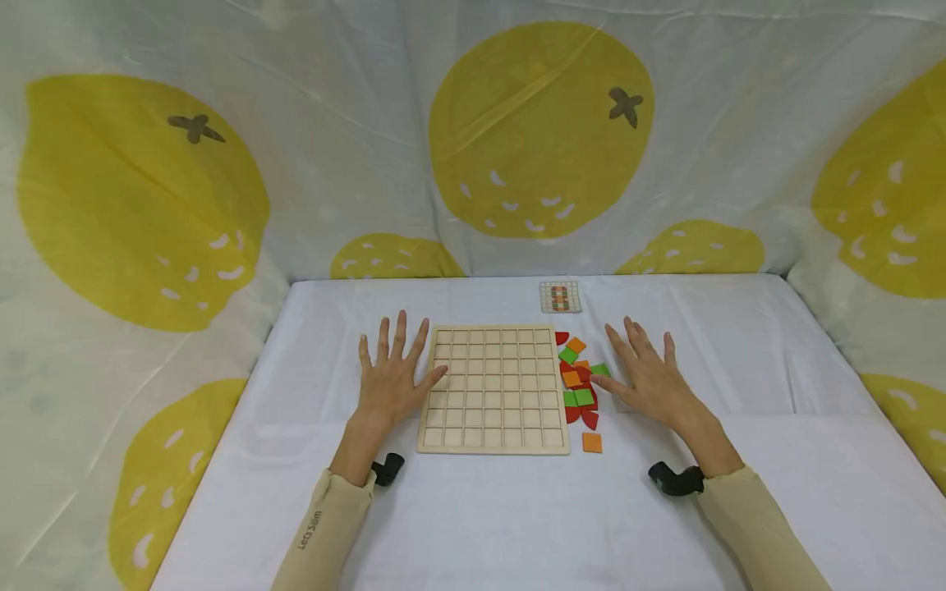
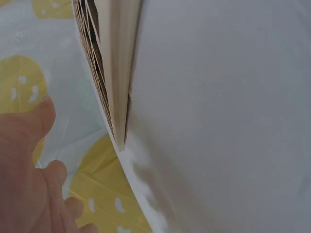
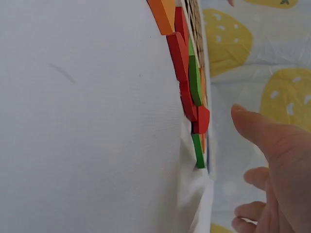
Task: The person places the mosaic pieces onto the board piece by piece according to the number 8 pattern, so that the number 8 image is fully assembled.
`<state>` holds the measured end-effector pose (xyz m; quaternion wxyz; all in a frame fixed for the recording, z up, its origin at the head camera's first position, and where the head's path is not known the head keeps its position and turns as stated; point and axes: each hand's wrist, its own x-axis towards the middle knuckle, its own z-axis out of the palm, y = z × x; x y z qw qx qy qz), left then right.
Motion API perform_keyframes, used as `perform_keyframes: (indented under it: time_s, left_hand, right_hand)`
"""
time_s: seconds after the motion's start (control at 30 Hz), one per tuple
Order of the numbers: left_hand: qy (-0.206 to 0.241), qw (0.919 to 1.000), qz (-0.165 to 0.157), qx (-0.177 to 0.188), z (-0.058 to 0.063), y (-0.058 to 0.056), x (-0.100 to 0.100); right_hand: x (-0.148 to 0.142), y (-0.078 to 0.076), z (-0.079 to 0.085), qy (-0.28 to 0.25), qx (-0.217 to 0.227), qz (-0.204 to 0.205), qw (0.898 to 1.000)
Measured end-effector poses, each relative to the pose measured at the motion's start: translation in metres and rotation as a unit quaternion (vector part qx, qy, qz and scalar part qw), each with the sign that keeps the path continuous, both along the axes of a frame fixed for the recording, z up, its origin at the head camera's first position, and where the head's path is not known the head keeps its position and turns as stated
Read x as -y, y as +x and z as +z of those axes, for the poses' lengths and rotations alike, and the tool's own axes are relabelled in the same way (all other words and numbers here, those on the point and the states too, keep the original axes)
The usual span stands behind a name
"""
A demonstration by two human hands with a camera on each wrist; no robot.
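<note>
A square wooden grid board point(image 1: 493, 451) lies flat on the white cloth, its square compartments bare. My left hand point(image 1: 390, 384) is spread beside the board's left edge, the thumb overlapping the frame in the head view; it holds nothing. To the right of the board lies a loose pile of flat pieces: orange squares point(image 1: 592, 442), green squares point(image 1: 584, 397) and red curved pieces point(image 1: 590, 419). Over the pile's right side, my right hand point(image 1: 650, 384) spreads its fingers, the thumb tip close to a green piece point(image 1: 600, 370). Nothing is in its grasp.
A small card point(image 1: 560, 297) with a gridded pattern in orange and green lies behind the board, toward the back edge of the table point(image 1: 473, 517). White cloth with printed yellow lemons point(image 1: 542, 131) hangs at the back and both sides. Black wrist cameras point(image 1: 676, 478) sit at both cuffs.
</note>
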<state>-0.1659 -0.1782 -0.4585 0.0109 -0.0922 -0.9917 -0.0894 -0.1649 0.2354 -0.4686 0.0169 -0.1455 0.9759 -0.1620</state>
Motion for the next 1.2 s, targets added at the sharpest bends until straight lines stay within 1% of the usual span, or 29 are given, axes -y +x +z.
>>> perform_keyframes:
  time_s: [0.1, 0.23, 0.37, 0.5, 0.6, 0.77, 0.83, 0.93, 1.07, 1.2]
  left_hand:
    - [-0.005, 0.9999, -0.003, 0.014, 0.000, 0.001, 0.001]
    - [-0.004, 0.9980, -0.014, 0.062, 0.002, 0.003, 0.003]
    - [0.014, 0.9930, -0.029, 0.114, 0.005, 0.005, 0.004]
    - [0.038, 0.9877, -0.049, 0.144, 0.007, 0.006, 0.005]
    - [0.049, 0.9845, -0.064, 0.156, 0.008, 0.006, 0.006]
    - [0.054, 0.9804, -0.074, 0.175, 0.005, 0.005, 0.007]
    - [0.054, 0.9793, -0.075, 0.180, 0.004, 0.004, 0.007]
    - [0.053, 0.9789, -0.079, 0.181, 0.003, 0.004, 0.007]
    - [0.055, 0.9782, -0.085, 0.181, 0.003, 0.004, 0.008]
    - [0.054, 0.9777, -0.084, 0.185, 0.004, 0.005, 0.010]
  right_hand:
    - [0.000, -0.002, -0.002, -0.017, 0.006, 0.012, 1.000]
    - [0.002, -0.005, -0.007, -0.046, -0.003, 0.030, 0.998]
    - [0.004, -0.008, -0.009, -0.073, -0.021, 0.045, 0.996]
    - [0.006, -0.008, -0.012, -0.093, -0.042, 0.058, 0.993]
    - [0.008, -0.007, -0.014, -0.102, -0.043, 0.061, 0.992]
    - [0.011, -0.005, -0.017, -0.111, -0.016, 0.051, 0.992]
    - [0.012, -0.004, -0.018, -0.114, -0.013, 0.049, 0.992]
    - [0.013, -0.004, -0.017, -0.120, -0.011, 0.042, 0.992]
    - [0.013, -0.005, -0.016, -0.131, 0.006, 0.028, 0.991]
    - [0.012, -0.006, -0.015, -0.133, 0.010, 0.016, 0.991]
